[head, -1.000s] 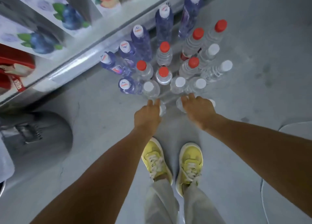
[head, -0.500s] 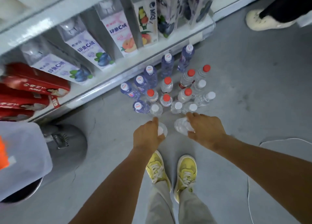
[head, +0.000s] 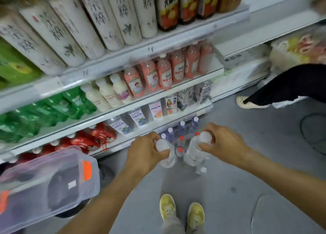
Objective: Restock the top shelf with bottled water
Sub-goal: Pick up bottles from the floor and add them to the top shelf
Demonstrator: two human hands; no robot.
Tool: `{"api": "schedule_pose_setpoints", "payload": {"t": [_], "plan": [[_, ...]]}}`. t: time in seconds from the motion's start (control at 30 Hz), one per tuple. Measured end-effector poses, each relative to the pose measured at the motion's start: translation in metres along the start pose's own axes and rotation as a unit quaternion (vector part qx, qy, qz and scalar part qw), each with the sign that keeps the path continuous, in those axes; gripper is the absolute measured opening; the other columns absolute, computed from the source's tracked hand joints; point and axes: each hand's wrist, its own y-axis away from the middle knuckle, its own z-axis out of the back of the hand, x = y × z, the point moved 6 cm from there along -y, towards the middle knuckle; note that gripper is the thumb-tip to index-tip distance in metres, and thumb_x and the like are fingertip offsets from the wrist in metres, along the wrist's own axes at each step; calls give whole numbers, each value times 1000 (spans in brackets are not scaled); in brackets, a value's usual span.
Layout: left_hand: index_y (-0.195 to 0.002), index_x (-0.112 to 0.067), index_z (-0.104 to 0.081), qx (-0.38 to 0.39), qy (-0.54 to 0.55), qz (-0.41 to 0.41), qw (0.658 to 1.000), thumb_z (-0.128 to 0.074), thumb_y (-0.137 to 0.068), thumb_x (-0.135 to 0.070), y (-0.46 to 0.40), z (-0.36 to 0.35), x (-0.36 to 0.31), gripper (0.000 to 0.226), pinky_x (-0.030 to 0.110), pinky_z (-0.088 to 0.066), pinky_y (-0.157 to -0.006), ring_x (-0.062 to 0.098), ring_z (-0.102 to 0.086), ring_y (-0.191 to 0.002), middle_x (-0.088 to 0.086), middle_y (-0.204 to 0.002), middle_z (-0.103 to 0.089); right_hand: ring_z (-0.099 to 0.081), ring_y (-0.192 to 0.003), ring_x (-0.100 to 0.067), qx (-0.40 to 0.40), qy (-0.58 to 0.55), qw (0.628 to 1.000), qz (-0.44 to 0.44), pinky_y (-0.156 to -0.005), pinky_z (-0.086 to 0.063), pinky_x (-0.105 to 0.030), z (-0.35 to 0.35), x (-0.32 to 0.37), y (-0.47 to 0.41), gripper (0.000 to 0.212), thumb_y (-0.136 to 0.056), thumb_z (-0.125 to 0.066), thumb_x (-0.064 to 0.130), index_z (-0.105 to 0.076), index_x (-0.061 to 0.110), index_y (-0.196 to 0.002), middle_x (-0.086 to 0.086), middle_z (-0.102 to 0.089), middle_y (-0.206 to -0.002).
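Two water bottles up off the floor: left hand (head: 146, 150) fingers curl around the left bottle (head: 165, 154) just under its cap, right hand (head: 224, 143) grips the right bottle (head: 194, 152) likewise. Neck-only holds could slip on the lift.

Both forearms (head: 109, 195) are bare, with no sleeves seen down to the left hand (head: 146, 153) and right hand (head: 224, 143). Yellow lace-up sneakers (head: 167, 207) with pale laces are worn on both feet. Light grey trouser legs (head: 172, 226) are seen above them.
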Motion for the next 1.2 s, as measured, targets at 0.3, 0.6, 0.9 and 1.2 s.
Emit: {"api": "schedule_pose_setpoints", "payload": {"t": [0.3,0.6,0.9,1.2], "plan": [[-77,-19,-69,-115,44,-95,988,-83,-72,-40,47,181,-125,26,36,-51,-61,17,-61,-61,0,-68,-69,-58,-65,-15,-108,-88,981,138,-61,-48,-34,193,120,46,20,-79,-77,35,-61,23,-77,5,-61,-69],[-81,-9,-70,-281,113,-216,928,-76,-77,-48,98,336,-212,39,26,-34,-56,9,-41,-58,6,-66,-52,-55,-68,-6,-201,-122,923,304,-65,-44,-28,359,235,83,15,-86,-72,33,-71,19,-92,5,-65,-78],[-86,-26,-74,-356,218,-245,875,-70,-79,-53,88,457,-230,28,32,-53,-78,8,-67,-88,-8,-99,-68,-68,-87,-9,-209,-196,878,383,-77,-54,-27,466,341,74,11,-89,-67,31,-72,22,-94,1,-74,-94],[-101,8,-63,-403,295,-262,826,-58,-94,-45,60,600,-229,54,29,-58,-60,17,-75,-71,7,-79,-76,-70,-67,-13,-311,-385,758,425,-69,-60,-27,561,478,41,15,-94,-62,12,-65,3,-82,-1,-71,-75]]}}
